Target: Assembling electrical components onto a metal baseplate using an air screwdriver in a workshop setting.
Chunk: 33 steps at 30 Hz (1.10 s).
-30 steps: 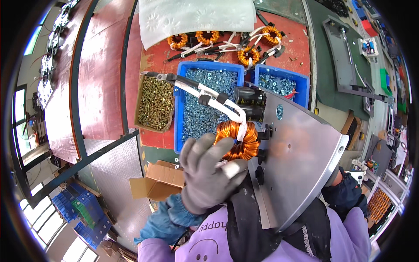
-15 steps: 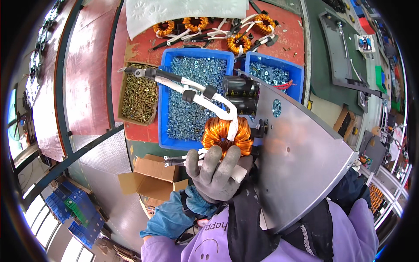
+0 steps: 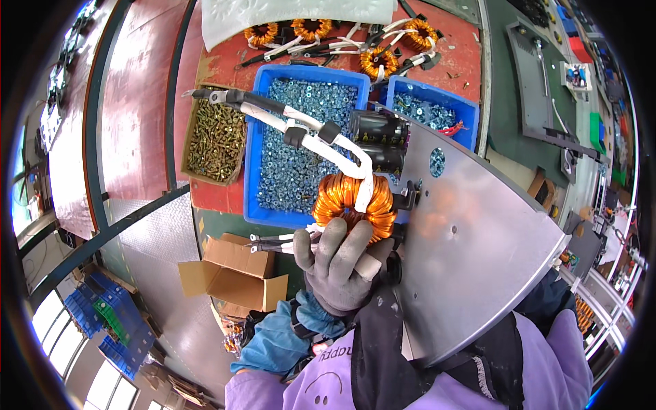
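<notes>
My left hand (image 3: 338,270), in a grey work glove, has its fingers curled on the lower side of a copper-wound toroid coil (image 3: 355,198). White-sleeved leads (image 3: 311,142) with black bands run from the coil up and left, ending in metal lugs. Shorter leads with lugs stick out left of my fingers. The coil sits against a grey sheet-metal panel (image 3: 471,232), which stands tilted in front of my body. Black cylindrical capacitors (image 3: 377,127) are beside the panel, above the coil. My right hand is hidden behind the panel; only its dark sleeve shows at the right.
Blue bins of metal nuts (image 3: 287,171) and washers (image 3: 427,113) stand on the red table, with a carton of brass-coloured screws (image 3: 215,140) at left. More coils (image 3: 378,61) lie at the back. Below is an open cardboard box (image 3: 236,273). A green bench (image 3: 509,102) runs along the right.
The view has shifted slightly, moving the bins a little upward. My left hand stays on the coil, and the coil and panel keep their places relative to each other.
</notes>
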Each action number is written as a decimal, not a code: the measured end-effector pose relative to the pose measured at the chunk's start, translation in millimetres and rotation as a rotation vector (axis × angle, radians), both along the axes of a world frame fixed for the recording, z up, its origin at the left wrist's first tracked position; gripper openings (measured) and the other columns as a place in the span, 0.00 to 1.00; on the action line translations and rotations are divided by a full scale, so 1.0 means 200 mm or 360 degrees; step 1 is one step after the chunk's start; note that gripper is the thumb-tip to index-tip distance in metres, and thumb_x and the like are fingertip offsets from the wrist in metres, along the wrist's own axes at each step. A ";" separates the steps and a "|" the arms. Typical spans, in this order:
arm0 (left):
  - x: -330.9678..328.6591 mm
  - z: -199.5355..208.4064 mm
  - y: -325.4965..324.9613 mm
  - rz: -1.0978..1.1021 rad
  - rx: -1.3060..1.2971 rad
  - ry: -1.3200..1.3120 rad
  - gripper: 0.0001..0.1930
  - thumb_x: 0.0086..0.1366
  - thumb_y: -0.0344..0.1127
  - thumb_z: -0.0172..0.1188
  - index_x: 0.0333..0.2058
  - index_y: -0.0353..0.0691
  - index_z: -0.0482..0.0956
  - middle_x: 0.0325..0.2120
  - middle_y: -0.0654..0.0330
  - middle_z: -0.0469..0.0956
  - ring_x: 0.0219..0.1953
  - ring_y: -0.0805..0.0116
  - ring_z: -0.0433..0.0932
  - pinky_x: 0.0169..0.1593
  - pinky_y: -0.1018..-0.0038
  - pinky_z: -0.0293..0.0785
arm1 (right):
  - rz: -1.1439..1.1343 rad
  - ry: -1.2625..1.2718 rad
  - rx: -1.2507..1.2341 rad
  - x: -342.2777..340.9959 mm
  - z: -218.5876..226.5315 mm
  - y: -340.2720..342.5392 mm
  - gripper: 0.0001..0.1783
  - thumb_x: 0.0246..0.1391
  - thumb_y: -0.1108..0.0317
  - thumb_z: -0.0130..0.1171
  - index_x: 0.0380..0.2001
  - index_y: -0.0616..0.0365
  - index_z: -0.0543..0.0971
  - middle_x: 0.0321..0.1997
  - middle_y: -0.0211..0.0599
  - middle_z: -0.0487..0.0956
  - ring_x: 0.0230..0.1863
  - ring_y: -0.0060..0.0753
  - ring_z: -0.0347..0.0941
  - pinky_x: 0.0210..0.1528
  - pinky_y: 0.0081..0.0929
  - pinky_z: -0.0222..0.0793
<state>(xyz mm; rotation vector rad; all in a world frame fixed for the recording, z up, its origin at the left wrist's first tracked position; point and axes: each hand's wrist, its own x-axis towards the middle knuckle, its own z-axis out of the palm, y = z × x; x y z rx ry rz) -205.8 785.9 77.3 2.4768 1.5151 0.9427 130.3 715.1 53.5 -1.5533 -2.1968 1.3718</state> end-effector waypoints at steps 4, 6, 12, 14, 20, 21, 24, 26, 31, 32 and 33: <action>0.02 0.04 -0.03 0.0065 -0.0173 -0.0072 0.17 0.48 0.42 0.72 0.39 0.64 0.80 0.51 0.66 0.68 0.56 0.59 0.67 0.60 0.52 0.56 | -0.0146 0.0136 -0.0147 -0.02 0.06 0.02 0.28 0.40 0.56 0.67 0.46 0.60 0.77 0.42 0.42 0.81 0.42 0.47 0.77 0.46 0.39 0.73; 0.03 0.03 -0.05 0.0144 -0.0208 -0.0073 0.19 0.48 0.41 0.71 0.41 0.65 0.81 0.53 0.61 0.64 0.56 0.52 0.65 0.55 0.53 0.58 | -0.0218 0.0204 -0.0220 -0.04 0.10 0.03 0.28 0.42 0.56 0.67 0.47 0.59 0.77 0.43 0.42 0.81 0.44 0.46 0.77 0.47 0.38 0.73; 0.02 0.06 -0.06 0.0114 -0.0372 -0.0120 0.16 0.51 0.39 0.68 0.41 0.63 0.84 0.55 0.57 0.64 0.55 0.46 0.64 0.53 0.51 0.58 | -0.0438 0.0420 -0.0421 -0.08 0.19 0.03 0.28 0.47 0.56 0.66 0.50 0.57 0.77 0.47 0.40 0.81 0.49 0.43 0.78 0.51 0.36 0.73; 0.02 0.04 -0.06 0.0146 -0.0323 -0.0105 0.15 0.52 0.39 0.67 0.41 0.64 0.84 0.55 0.56 0.64 0.56 0.46 0.64 0.54 0.51 0.58 | -0.0379 0.0330 -0.0391 -0.03 0.14 -0.04 0.28 0.50 0.56 0.65 0.53 0.55 0.76 0.52 0.39 0.79 0.54 0.40 0.75 0.55 0.35 0.71; 0.05 0.01 -0.10 0.0117 -0.0293 -0.0020 0.18 0.52 0.39 0.67 0.43 0.68 0.83 0.59 0.61 0.63 0.64 0.46 0.59 0.62 0.51 0.53 | -0.0370 0.0161 -0.0258 -0.09 0.24 -0.05 0.28 0.55 0.60 0.62 0.59 0.53 0.73 0.61 0.37 0.73 0.62 0.41 0.69 0.64 0.39 0.64; 0.04 0.00 -0.10 0.0117 -0.0289 -0.0019 0.18 0.52 0.39 0.67 0.43 0.68 0.83 0.59 0.61 0.63 0.64 0.46 0.59 0.62 0.51 0.53 | -0.0891 0.0524 -0.0707 -0.11 0.25 -0.05 0.28 0.55 0.61 0.61 0.59 0.53 0.73 0.61 0.38 0.72 0.61 0.43 0.70 0.64 0.41 0.64; 0.04 0.00 -0.09 0.0103 -0.0212 -0.0059 0.19 0.53 0.40 0.66 0.45 0.68 0.82 0.59 0.62 0.65 0.65 0.47 0.58 0.64 0.52 0.52 | 0.0190 -0.0448 0.0421 -0.12 0.32 0.04 0.27 0.51 0.63 0.62 0.56 0.52 0.75 0.58 0.38 0.75 0.57 0.46 0.72 0.58 0.41 0.70; 0.04 0.03 -0.09 0.0070 -0.0289 0.0022 0.19 0.52 0.41 0.66 0.45 0.68 0.81 0.59 0.62 0.65 0.65 0.47 0.57 0.63 0.51 0.53 | 0.0209 -0.0424 0.0467 -0.14 0.34 0.08 0.27 0.48 0.64 0.62 0.54 0.52 0.76 0.55 0.39 0.76 0.55 0.47 0.74 0.54 0.42 0.72; 0.02 -0.01 -0.08 0.0079 -0.0125 0.0052 0.20 0.52 0.41 0.65 0.47 0.66 0.80 0.59 0.63 0.66 0.63 0.48 0.59 0.61 0.54 0.55 | 0.0188 -0.0335 0.0577 -0.22 0.37 0.17 0.26 0.43 0.67 0.62 0.50 0.53 0.78 0.49 0.40 0.79 0.49 0.52 0.76 0.48 0.44 0.75; 0.02 0.00 -0.07 0.0086 -0.0060 0.0090 0.21 0.53 0.41 0.64 0.47 0.66 0.80 0.59 0.64 0.67 0.62 0.48 0.61 0.60 0.55 0.57 | 0.0175 -0.0373 0.0593 -0.22 0.35 0.16 0.26 0.42 0.66 0.63 0.49 0.54 0.79 0.49 0.42 0.79 0.49 0.52 0.76 0.48 0.45 0.74; 0.01 0.04 -0.07 0.0082 -0.0096 0.0126 0.19 0.54 0.41 0.63 0.46 0.67 0.80 0.58 0.66 0.69 0.60 0.51 0.63 0.59 0.57 0.58 | 0.0158 -0.0424 0.0614 -0.22 0.36 0.16 0.26 0.41 0.66 0.63 0.49 0.54 0.79 0.49 0.43 0.78 0.49 0.52 0.76 0.49 0.45 0.74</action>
